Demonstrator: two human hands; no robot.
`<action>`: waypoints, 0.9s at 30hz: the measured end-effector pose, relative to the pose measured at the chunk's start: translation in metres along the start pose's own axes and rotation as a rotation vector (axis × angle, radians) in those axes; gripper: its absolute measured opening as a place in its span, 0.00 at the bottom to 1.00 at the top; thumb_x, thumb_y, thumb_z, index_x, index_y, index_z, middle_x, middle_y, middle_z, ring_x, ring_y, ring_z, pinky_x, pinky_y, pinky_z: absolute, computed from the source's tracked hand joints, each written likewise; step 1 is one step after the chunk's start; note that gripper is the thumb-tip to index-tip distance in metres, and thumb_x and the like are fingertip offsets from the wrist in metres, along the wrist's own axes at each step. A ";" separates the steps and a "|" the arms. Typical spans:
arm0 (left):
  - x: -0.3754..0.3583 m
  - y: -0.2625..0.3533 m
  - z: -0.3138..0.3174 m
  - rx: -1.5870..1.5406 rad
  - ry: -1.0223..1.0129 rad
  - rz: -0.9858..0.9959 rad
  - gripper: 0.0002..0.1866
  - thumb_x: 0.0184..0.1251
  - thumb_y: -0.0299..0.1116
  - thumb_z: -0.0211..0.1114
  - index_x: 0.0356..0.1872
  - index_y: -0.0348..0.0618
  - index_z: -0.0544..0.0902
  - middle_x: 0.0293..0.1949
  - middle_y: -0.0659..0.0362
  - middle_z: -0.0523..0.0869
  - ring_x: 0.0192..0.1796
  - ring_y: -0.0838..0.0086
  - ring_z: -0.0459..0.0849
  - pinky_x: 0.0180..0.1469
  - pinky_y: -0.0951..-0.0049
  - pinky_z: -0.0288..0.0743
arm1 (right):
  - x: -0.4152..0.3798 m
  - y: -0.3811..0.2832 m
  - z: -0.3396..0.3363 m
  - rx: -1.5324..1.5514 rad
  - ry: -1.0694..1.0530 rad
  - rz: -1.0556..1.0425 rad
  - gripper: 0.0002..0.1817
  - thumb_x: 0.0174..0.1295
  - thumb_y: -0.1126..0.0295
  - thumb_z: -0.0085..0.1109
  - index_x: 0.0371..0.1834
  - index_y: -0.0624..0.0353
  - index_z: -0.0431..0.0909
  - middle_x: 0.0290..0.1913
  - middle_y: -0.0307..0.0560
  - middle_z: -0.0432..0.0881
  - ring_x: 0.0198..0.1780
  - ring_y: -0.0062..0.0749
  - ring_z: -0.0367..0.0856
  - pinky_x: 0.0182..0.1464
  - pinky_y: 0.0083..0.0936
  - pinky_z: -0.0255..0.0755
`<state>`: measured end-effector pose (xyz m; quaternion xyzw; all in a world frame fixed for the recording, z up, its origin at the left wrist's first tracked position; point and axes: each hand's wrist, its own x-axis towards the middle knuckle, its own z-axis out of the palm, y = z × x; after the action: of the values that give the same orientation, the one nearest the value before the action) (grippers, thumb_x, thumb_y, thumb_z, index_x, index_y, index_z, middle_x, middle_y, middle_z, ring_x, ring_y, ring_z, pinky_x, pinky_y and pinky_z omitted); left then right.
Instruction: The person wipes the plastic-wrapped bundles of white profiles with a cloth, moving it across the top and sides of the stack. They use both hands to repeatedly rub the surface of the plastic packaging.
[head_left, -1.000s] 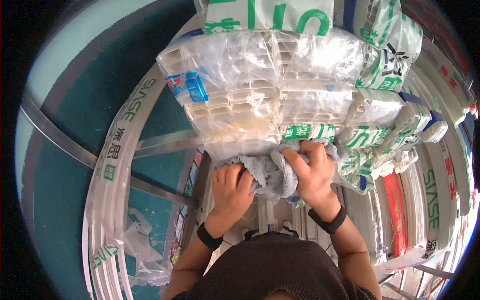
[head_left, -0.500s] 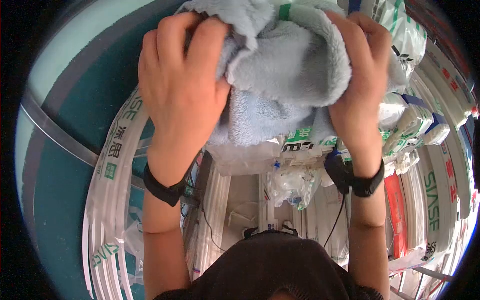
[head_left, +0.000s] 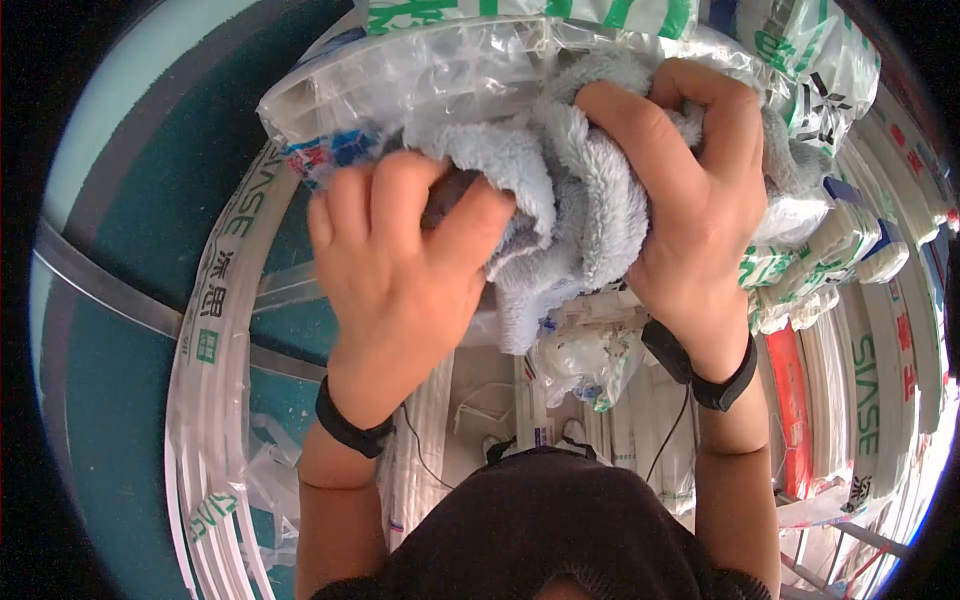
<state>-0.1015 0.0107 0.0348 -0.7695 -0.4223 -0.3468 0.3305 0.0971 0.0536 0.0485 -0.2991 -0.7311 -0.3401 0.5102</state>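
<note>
A fluffy blue-grey cloth [head_left: 600, 200] is bunched up between my two hands near the top of the head view. My left hand [head_left: 400, 250] has its fingers curled into the cloth's left end, where a fold rises over the fingertips. The right hand [head_left: 695, 200] wraps round the thicker, rolled part, thumb side toward the middle. Behind the cloth lies a clear plastic-wrapped package [head_left: 440, 75] with a ribbed or gridded inside, partly covered by the cloth. Both wrists carry black bands.
Long white plastic-wrapped strips with green print [head_left: 215, 300] stand at the left, beside a dark green surface [head_left: 110, 200]. More wrapped packages [head_left: 825, 240] are stacked at the right, near a red strip [head_left: 790, 400]. A crumpled clear bag [head_left: 580, 360] sits below the cloth.
The cloth has been gathered from a wider spread into a tighter bunch. My left hand moved down and right, the right hand slightly left. The clear package behind is now uncovered.
</note>
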 end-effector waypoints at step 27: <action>-0.145 0.055 0.052 -0.185 -0.206 -0.166 0.13 0.45 0.27 0.67 0.35 0.51 0.82 0.37 0.60 0.72 0.41 0.62 0.71 0.42 0.60 0.62 | -0.124 -0.054 -0.014 0.100 -0.331 0.289 0.22 0.45 0.74 0.63 0.48 0.47 0.81 0.36 0.45 0.71 0.33 0.37 0.77 0.28 0.29 0.73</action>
<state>-0.0981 -0.0318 -0.1228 -0.7906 -0.4826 -0.3295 0.1833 0.0999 -0.0010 -0.0760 -0.4269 -0.7704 -0.1729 0.4409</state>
